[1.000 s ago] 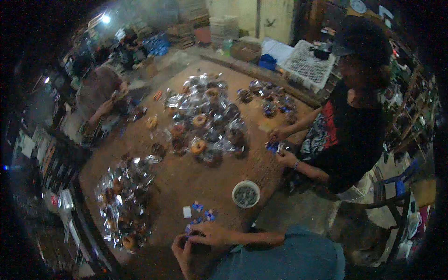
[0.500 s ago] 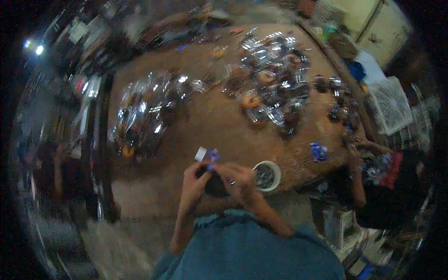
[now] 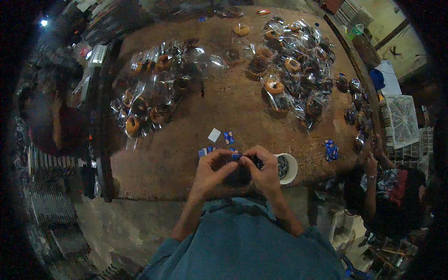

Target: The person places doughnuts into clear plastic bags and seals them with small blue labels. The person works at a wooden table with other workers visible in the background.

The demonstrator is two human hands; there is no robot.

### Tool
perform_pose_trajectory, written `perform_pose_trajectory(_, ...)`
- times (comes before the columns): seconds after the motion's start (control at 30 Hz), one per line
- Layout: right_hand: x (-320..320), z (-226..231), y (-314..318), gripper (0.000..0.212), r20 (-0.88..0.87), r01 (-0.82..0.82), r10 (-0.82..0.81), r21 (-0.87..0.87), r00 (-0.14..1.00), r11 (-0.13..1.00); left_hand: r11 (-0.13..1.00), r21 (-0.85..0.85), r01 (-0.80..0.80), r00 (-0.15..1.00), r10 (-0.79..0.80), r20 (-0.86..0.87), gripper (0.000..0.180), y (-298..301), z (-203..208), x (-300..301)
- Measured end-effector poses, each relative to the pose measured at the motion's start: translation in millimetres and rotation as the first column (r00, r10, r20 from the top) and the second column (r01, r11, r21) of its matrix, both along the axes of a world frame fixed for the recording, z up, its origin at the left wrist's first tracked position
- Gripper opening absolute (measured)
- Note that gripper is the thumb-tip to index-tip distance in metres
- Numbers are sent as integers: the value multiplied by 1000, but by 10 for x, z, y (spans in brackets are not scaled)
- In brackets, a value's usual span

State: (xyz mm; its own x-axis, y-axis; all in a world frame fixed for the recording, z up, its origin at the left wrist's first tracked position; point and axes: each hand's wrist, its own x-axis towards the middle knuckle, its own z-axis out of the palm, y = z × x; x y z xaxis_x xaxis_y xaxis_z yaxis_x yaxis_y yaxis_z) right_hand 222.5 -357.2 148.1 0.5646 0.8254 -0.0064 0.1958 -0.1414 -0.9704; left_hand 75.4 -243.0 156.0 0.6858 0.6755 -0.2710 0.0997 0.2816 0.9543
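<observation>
My left hand (image 3: 210,175) and my right hand (image 3: 265,171) meet near the table's front edge. Their thumbs and forefingers pinch a small blue card (image 3: 236,155) between them. Below the fingers is a dark rounded thing (image 3: 237,177), partly hidden; I cannot make out its kind. Close to my left fingers lie more blue cards (image 3: 203,152). Another blue card (image 3: 228,137) and a white card (image 3: 214,135) rest just beyond. Beside my right hand stands a white tub (image 3: 292,174) with small grey pieces in it.
Clear-wrapped, ring-shaped brown things form a left heap (image 3: 140,105) and a right heap (image 3: 294,65) on the wooden table (image 3: 224,102). Blue cards (image 3: 331,151) lie farther right, near a co-worker's hands (image 3: 372,158). A white plastic crate (image 3: 400,121) stands past the table's right edge.
My view has shifted, and the picture is sharper now. Both hands still pinch at the blue card, and more blue cards show beside my left fingers.
</observation>
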Motion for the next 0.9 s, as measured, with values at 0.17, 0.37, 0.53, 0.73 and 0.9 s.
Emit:
perform_pose_trajectory(0.17, -145, 105, 281, 4, 252, 283, -338, 232, 907, 931, 863, 500, 73, 982, 25, -187, 23, 104, -217, -46)
perform_pose_trajectory(0.37, -488, 107, 556, 24, -218, 430, -388, 194, 895, 882, 900, 435, 2, 999, -18, 33, 23, 166, -390, -153)
perform_pose_trajectory(0.53, -570, -71, 835, 31, -349, 507, -400, 312, 848, 803, 849, 524, 65, 997, -36, -66, 24, 303, -266, -242)
perform_pose_trajectory(0.73, -582, -20, 1004, 31, -570, 667, -512, 88, 642, 739, 895, 423, 142, 989, -148, -18, 26, 398, -300, -240)
perform_pose_trajectory(0.9, -496, 100, 787, 22, -458, 545, -396, 256, 796, 798, 933, -277, 231, 972, -209, 107, 22, 734, -460, -315)
